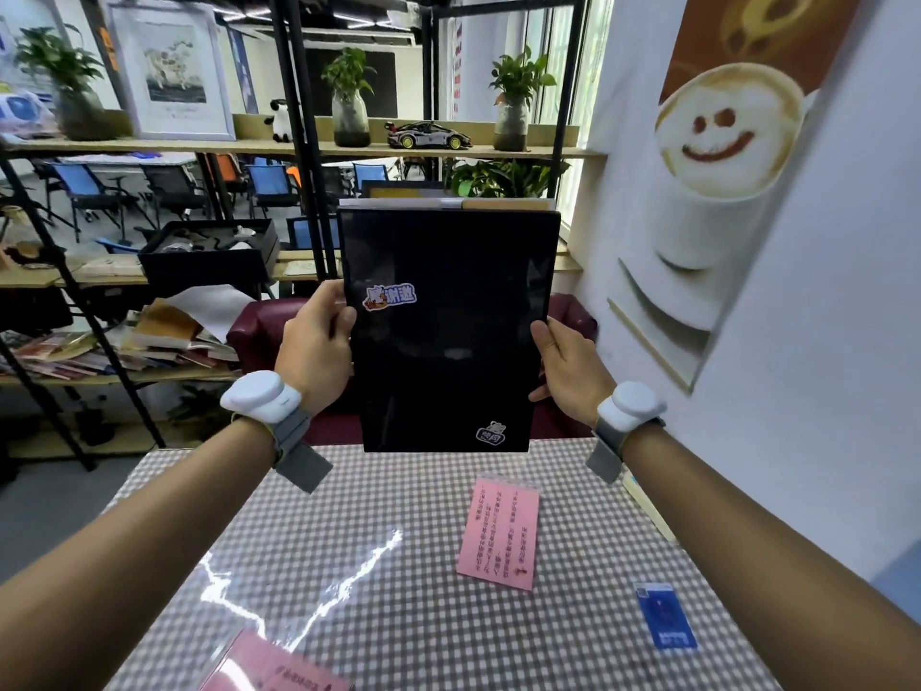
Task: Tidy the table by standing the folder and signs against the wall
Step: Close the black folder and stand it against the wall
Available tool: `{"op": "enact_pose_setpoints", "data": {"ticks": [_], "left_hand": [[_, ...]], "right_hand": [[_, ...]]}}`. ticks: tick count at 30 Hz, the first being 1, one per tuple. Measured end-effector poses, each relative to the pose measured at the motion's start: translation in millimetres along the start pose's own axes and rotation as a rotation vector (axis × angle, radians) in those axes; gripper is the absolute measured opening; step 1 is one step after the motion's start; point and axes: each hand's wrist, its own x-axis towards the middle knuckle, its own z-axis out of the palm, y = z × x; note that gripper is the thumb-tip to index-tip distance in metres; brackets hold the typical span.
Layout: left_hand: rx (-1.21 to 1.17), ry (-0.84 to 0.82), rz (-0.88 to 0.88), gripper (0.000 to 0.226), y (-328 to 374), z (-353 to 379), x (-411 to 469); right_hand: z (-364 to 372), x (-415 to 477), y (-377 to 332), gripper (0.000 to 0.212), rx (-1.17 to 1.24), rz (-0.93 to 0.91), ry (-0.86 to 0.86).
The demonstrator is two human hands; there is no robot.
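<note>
Folder [446, 331] is up off the table [379, 566], upright, left hand [316, 349] and right hand [565, 369] pinching its side edges. Looks stiff, light, glossy — could slip. Pink sign [500, 533] lies flat below; wall [822, 391] is rightward.

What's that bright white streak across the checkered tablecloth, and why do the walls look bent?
Head view: the streak is ceiling light glaring off the clear cover over the tablecloth; the wide-angle lens bows the wall and shelf posts; the black folder, held in the left hand and right hand, shows faint reflections.
</note>
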Motion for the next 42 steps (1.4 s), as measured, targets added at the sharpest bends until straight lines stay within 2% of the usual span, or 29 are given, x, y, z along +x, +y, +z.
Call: {"op": "enact_pose_setpoints", "data": {"ticks": [2, 5, 7, 13, 17, 21, 28, 35, 42], "left_hand": [[-0.029, -0.033, 0.0, 0.032, 0.3, 13.9, 2.1], [-0.047, -0.058, 0.012, 0.028, 3.7, 36.7, 4.1], [-0.061, -0.095, 0.029, 0.026, 7.9, 60.4, 7.9], [-0.111, -0.219, 0.048, 0.023, 25.4, 125.8, 10.0], [-0.168, -0.294, 0.058, 0.025, 40.1, 177.5, 4.6], [-0.231, -0.394, 0.093, 0.027, 63.1, 239.0, -8.7], [-0.235, -0.448, 0.125, 0.026, 71.3, 280.7, -18.3], [-0.221, -0.496, 0.115, 0.023, 73.9, 331.8, -16.4], [-0.019, -0.599, 0.162, 0.03, 60.4, 403.0, -22.2]], "right_hand": [[-7.4, -4.7, 7.8, 0.049, -0.019, 0.02, 0.033], [-21.7, -12.8, 20.0, 0.029, -0.063, 0.02, 0.096], [-38.3, -22.0, 28.2, 0.033, -0.109, 0.023, 0.163], [-84.6, -45.8, 64.4, 0.041, -0.092, 0.121, 0.202], [-122.7, -72.5, 84.7, 0.031, -0.11, 0.164, 0.254], [-168.7, -99.7, 115.6, 0.032, -0.136, 0.246, 0.344], [-187.1, -122.8, 142.8, 0.029, -0.123, 0.303, 0.404], [-195.6, -140.0, 178.7, 0.037, -0.071, 0.357, 0.439], [-191.9, -168.6, 231.8, 0.041, -0.176, 0.483, 0.474]]}}
